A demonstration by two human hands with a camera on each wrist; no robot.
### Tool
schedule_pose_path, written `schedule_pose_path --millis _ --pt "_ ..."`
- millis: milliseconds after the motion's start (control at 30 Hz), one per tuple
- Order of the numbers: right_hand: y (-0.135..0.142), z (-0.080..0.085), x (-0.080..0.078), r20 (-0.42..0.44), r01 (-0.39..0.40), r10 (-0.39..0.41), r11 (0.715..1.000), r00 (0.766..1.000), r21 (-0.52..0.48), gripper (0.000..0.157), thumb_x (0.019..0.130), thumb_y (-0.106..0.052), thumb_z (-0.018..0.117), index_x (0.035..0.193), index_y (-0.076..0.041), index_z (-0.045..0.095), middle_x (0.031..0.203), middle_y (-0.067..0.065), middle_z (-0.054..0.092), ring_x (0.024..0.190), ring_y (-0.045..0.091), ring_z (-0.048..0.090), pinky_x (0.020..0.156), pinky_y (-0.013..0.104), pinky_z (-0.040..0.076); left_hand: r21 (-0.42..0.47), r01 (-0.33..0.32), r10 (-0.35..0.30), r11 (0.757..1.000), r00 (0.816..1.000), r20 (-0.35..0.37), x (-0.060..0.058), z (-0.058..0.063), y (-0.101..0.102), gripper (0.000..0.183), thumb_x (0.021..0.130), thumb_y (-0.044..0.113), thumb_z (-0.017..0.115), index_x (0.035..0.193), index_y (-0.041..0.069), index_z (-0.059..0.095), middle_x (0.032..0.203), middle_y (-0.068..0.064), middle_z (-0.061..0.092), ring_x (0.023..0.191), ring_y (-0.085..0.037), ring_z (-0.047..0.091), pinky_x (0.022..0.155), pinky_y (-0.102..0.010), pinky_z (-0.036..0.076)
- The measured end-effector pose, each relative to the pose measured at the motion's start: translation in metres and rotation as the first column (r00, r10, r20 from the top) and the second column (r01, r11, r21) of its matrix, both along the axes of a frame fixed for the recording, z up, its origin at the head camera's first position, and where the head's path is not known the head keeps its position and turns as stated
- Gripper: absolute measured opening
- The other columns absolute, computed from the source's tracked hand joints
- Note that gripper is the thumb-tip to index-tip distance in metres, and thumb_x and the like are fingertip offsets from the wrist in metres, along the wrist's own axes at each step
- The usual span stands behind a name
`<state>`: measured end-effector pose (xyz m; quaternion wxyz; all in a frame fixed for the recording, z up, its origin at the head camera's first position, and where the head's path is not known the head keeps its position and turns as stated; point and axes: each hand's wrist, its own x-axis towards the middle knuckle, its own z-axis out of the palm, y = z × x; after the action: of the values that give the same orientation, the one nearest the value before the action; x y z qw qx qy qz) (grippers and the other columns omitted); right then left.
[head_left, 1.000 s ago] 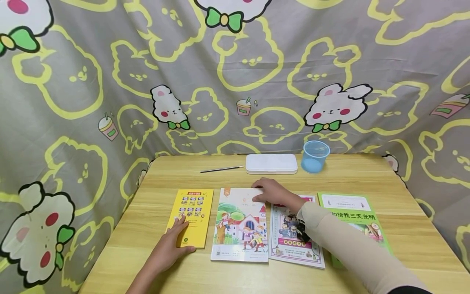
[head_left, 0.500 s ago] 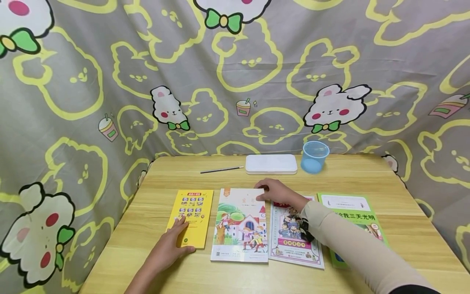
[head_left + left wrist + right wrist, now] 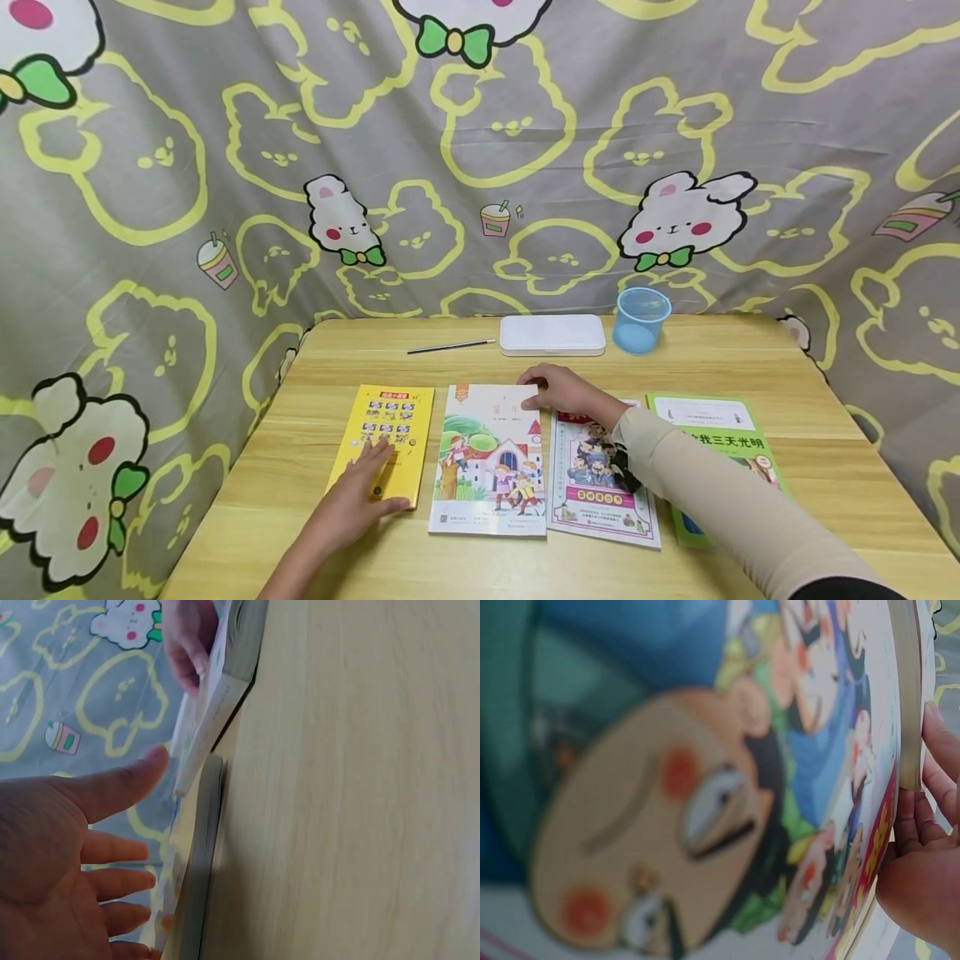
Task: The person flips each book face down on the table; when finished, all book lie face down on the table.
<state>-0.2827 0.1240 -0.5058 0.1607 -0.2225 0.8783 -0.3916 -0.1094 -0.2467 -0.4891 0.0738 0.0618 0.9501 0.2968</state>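
Observation:
In the head view my left hand (image 3: 351,502) rests on the lower left of a thin yellow book (image 3: 408,425), fingers spread and thumb at its bottom edge. The left wrist view shows those fingers straight and apart. To the right lies a thicker white storybook (image 3: 487,454) with a castle and children on its cover. My right hand (image 3: 561,392) pinches that storybook's upper right corner, thumb on the cover and fingers by the edge, as the right wrist view also shows. Beneath my right forearm is a pink-bordered comic book (image 3: 600,508), partly hidden.
A green book (image 3: 720,437) lies at the right, partly under the sleeve. Along the back of the wooden table (image 3: 360,350) are a thin dark brush (image 3: 450,347), a white case (image 3: 552,333) and a blue translucent cup (image 3: 641,323). A patterned curtain hangs behind.
My left hand has slid slightly right and farther over the yellow book, which has turned a little. The right hand has shifted slightly at the storybook's corner and kept its grip.

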Motion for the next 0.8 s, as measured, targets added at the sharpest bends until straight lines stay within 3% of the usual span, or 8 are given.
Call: schedule_pose_path --millis 267,533,800 --pt "0.0 -0.001 -0.001 0.0 0.003 -0.003 1.0 1.0 -0.004 0.039 0.093 -0.027 0.079 0.128 -0.012 0.068 0.126 0.005 0.064 0.113 0.023 0.061 0.097 0.044 0.053 0.03 0.054 -0.054 0.998 0.999 0.006 0.003 -0.004 0.019 0.095 0.081 0.044 0.085 0.16 0.016 0.04 0.167 -0.01 0.03 0.157 -0.038 0.016 0.126 -0.062 0.01" --pt "0.0 -0.001 -0.002 0.004 -0.004 0.004 1.0 1.0 -0.007 0.039 0.094 -0.026 0.078 0.129 -0.011 0.068 0.126 0.006 0.064 0.112 0.023 0.061 0.097 0.043 0.053 0.046 0.149 -0.149 0.988 0.989 0.002 0.002 -0.005 0.033 0.099 0.078 0.047 0.085 0.16 0.016 0.04 0.166 -0.011 0.032 0.157 -0.039 0.014 0.124 -0.066 0.007" --pt "0.0 -0.004 -0.003 0.001 -0.001 0.001 1.0 1.0 -0.001 0.038 0.094 -0.027 0.078 0.128 -0.013 0.068 0.124 0.004 0.064 0.112 0.021 0.061 0.098 0.043 0.053 -0.013 0.244 -0.244 0.97 0.97 0.002 0.002 -0.005 0.042 0.108 0.07 0.058 0.085 0.16 0.018 0.04 0.166 -0.016 0.032 0.156 -0.045 0.011 0.118 -0.076 0.004"
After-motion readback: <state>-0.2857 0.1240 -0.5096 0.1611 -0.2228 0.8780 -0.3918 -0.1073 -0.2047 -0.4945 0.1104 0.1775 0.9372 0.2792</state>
